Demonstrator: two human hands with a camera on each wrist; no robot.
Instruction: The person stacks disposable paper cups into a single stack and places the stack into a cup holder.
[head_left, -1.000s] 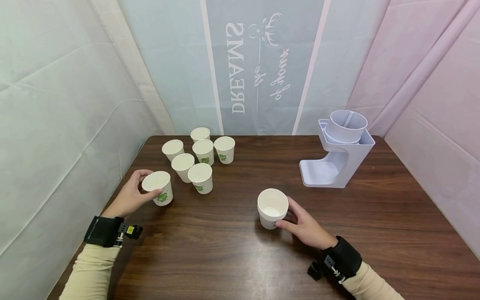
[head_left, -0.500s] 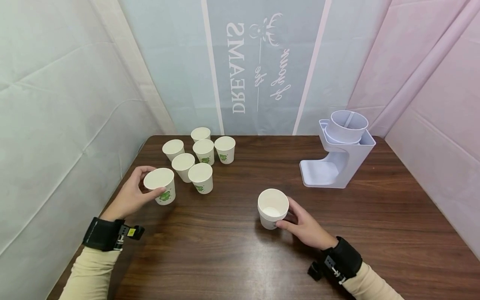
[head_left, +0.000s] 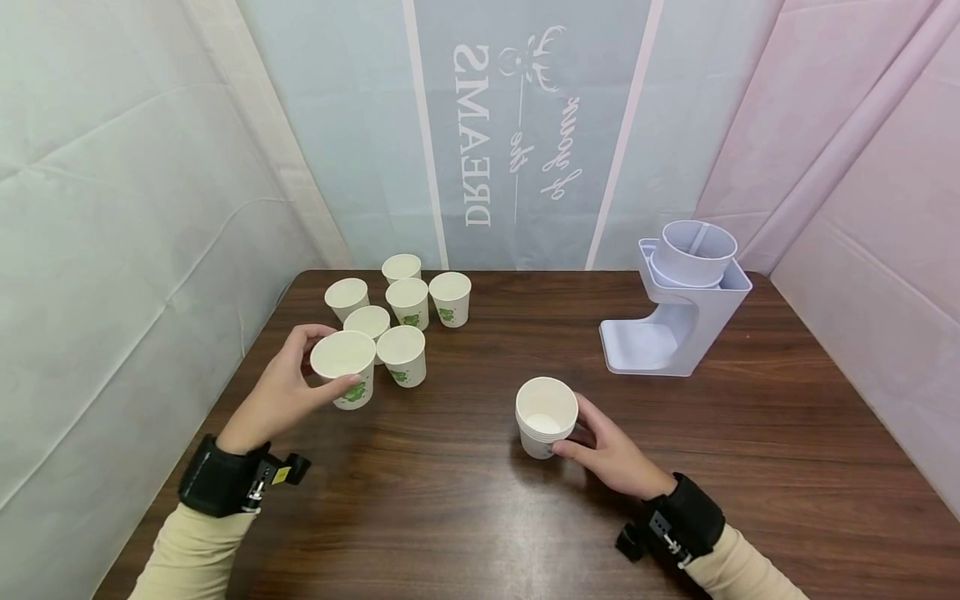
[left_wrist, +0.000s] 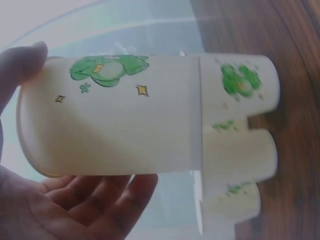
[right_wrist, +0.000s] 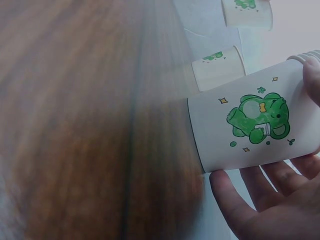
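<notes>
My left hand [head_left: 288, 387] holds a white paper cup [head_left: 354, 392] between thumb and fingers, with the mouth facing up. In the left wrist view this cup [left_wrist: 120, 125] shows a green bear print and hangs above the wood. My right hand [head_left: 615, 454] grips a stack of nested paper cups [head_left: 538, 446] near the table's middle; several rims show at its top. The right wrist view shows the green bear on the stack [right_wrist: 210, 135], thumb at the rims and fingers along the far side. Just behind the left-hand cup stand more paper cups, the nearest a single cup [head_left: 405, 367].
Other upright paper cups [head_left: 450, 304] stand loosely grouped at the back left of the brown wooden table [head_left: 420, 500]. A pale lilac plastic stand [head_left: 693, 325] with a round cup-like top [head_left: 686, 258] is at the back right. Fabric curtains surround the table.
My left hand has lifted its cup and carried it to the right, so it now partly covers a standing cup. My right hand and its stack stay in place.
</notes>
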